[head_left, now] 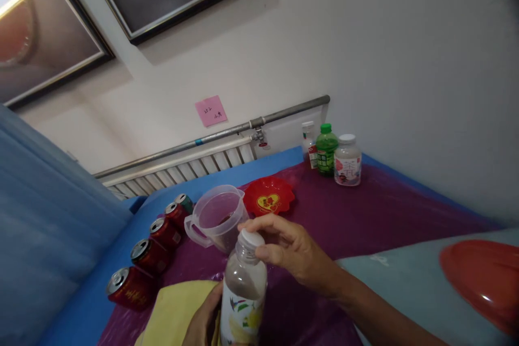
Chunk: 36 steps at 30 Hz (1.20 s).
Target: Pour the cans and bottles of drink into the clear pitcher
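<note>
A clear plastic bottle [243,294] with a white cap and a label of yellow fruit and green leaves stands near the bottom middle. My right hand [286,246] has its fingers closed round the white cap [251,239]. Low on the bottle's left side, my left hand [205,319] grips the body; its fingertips are partly hidden behind the bottle. Under or beside the left hand lies a folded yellow cloth [174,308]. Just behind the bottle is a clear plastic measuring jug [213,211] with a little dark stuff inside.
Several opened drink cans [133,287] line the left side. Beyond the jug sits a red scalloped dish [270,194]. At the back right stand a green bottle [326,148], a white-capped jar [347,162] and a small bottle [308,138]. A red basin-like object [482,275] is at right.
</note>
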Each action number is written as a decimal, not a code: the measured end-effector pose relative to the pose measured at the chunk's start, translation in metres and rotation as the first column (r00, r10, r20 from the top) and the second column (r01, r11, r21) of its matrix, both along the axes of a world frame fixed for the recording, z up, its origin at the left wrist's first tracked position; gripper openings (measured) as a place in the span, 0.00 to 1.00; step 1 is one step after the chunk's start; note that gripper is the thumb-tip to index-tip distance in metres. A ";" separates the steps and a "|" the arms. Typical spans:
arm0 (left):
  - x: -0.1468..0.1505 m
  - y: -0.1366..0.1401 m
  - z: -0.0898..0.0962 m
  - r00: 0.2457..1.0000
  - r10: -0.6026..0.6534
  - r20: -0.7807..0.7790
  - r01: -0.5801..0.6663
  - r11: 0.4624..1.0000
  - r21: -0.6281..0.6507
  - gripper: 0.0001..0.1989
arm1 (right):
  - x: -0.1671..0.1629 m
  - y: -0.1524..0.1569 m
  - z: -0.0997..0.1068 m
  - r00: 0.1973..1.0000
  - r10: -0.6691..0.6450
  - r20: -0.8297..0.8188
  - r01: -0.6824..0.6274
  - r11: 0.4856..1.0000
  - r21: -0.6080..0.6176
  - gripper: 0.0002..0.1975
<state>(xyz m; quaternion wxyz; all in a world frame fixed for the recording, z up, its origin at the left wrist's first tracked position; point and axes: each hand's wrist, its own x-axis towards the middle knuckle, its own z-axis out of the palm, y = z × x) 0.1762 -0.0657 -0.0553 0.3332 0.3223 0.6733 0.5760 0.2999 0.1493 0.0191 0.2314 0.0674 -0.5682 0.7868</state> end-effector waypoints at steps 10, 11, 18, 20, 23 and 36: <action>0.008 0.012 0.001 0.998 -0.029 0.049 0.035 0.994 -0.108 0.21 | 0.000 0.003 -0.001 0.988 0.066 0.138 -0.082 0.990 0.116 0.14; 0.007 0.010 0.000 0.999 -0.007 0.040 0.011 0.994 -0.110 0.20 | 0.001 0.003 -0.001 0.987 0.074 0.142 -0.095 0.985 0.146 0.15; -0.002 -0.028 0.000 0.981 0.196 -0.002 -0.196 0.980 -0.028 0.35 | -0.005 0.016 -0.014 0.997 -0.055 0.054 0.046 0.986 0.161 0.23; -0.014 -0.035 0.006 0.953 0.298 0.054 -0.301 0.950 0.083 0.41 | -0.007 0.018 -0.016 0.990 -0.110 0.091 0.095 0.983 0.155 0.20; -0.040 -0.037 0.023 0.853 0.508 0.121 -0.522 0.830 0.198 0.40 | -0.007 0.015 -0.014 0.977 -0.158 0.141 0.135 0.978 0.159 0.19; -0.153 0.060 0.029 0.659 0.719 -0.221 -0.696 0.694 0.183 0.22 | -0.013 0.017 -0.021 0.937 -0.256 0.238 0.192 0.946 0.262 0.17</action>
